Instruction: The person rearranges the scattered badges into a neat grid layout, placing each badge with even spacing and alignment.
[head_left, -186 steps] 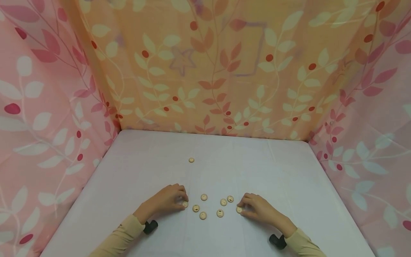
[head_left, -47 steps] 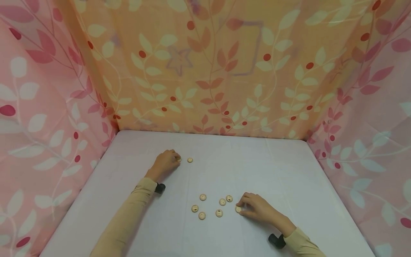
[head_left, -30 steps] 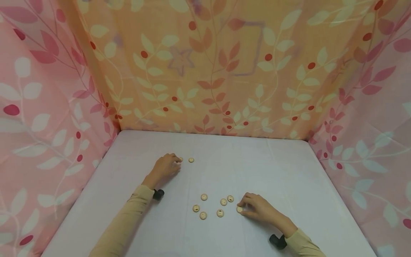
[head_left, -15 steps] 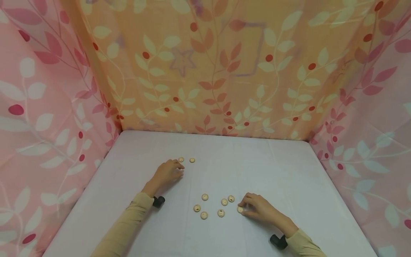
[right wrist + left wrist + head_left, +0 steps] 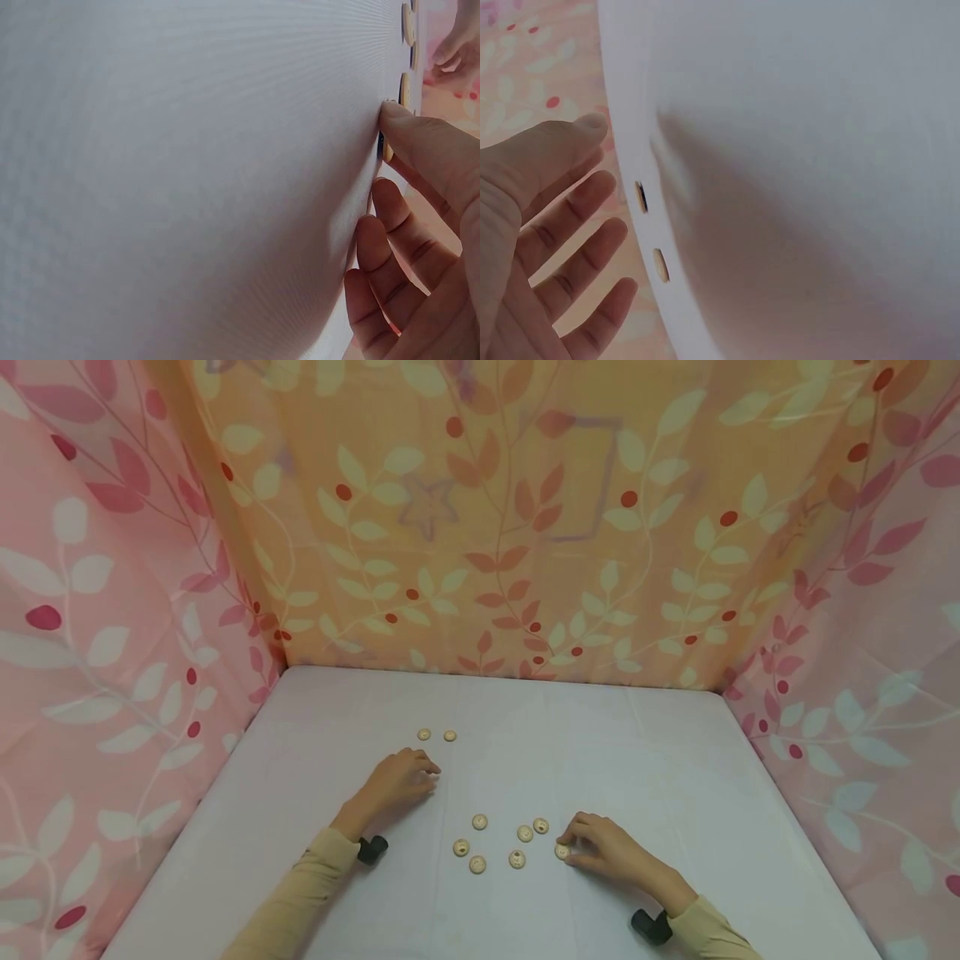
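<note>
My left hand [image 5: 401, 781] hovers over the white table with fingers relaxed and nothing held; the left wrist view shows its thumb and fingers spread apart. Just beyond it lie two small round wooden discs, the left one [image 5: 424, 734] and the right one [image 5: 450, 736], a short gap between them. My right hand [image 5: 603, 845] pinches another wooden disc [image 5: 562, 852] by its edges, thumb and forefinger on either side, while the disc lies on the table. In the right wrist view the thumb partly covers this disc [image 5: 387, 148].
Between the hands lie several more discs, among them one at the upper left [image 5: 480, 822], one at the front [image 5: 477, 864] and a dark-marked one [image 5: 517, 859]. Floral curtains [image 5: 480, 527] enclose the table [image 5: 637, 760] at the back and both sides.
My left hand carried a disc from the near group to the back, set it beside the lone disc, let go and drew back toward me. My right hand keeps its place on its disc.
</note>
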Motion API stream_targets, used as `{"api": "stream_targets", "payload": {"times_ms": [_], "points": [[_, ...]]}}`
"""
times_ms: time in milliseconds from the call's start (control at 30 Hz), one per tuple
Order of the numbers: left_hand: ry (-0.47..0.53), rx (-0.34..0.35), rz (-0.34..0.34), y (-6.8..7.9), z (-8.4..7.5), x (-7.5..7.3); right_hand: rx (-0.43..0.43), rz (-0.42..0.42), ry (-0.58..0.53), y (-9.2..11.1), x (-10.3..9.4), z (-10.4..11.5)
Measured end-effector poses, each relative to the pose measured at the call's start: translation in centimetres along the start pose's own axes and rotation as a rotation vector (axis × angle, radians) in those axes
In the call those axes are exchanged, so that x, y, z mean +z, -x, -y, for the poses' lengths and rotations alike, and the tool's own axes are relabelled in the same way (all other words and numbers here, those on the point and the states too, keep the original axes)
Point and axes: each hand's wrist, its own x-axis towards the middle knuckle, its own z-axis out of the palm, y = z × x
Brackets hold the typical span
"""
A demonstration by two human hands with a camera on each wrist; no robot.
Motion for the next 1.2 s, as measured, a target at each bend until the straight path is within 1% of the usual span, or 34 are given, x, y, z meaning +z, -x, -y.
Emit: {"api": "stream_targets", "payload": {"times_ms": [167, 333, 500, 733, 833, 967, 1067, 1200], "points": [[0.037, 0.029, -0.018, 0.7, -1.1, -0.3, 0.009, 0.017, -0.007, 0.0, 0.0, 0.0], [0.072, 0.056, -0.009, 1.1, -2.5, -0.6, 0.023, 0.021, -0.017, 0.2, -0.1, 0.0], [0.08, 0.089, 0.025, 1.5, -3.7, -0.4, 0.018, 0.01, -0.023, 0.2, -0.2, 0.1], [0.061, 0.111, 0.097, 2.1, -4.7, -0.2, 0.004, 0.003, -0.019, 0.1, 0.0, 0.1], [0.063, 0.136, 0.11, 2.4, -5.2, -0.2, 0.004, 0.005, -0.019, 0.1, 0.1, 0.1], [0.086, 0.191, 0.121, 2.6, -5.9, -0.2, 0.008, 0.006, -0.017, 0.2, 0.1, 0.0], [0.095, 0.224, 0.151, 2.7, -6.4, -0.2, 0.008, 0.005, -0.016, 0.2, 0.1, 0.0], [0.087, 0.24, 0.182, 2.9, -7.1, 0.1, 0.007, -0.001, -0.018, 0.2, 0.1, 0.0]]}}
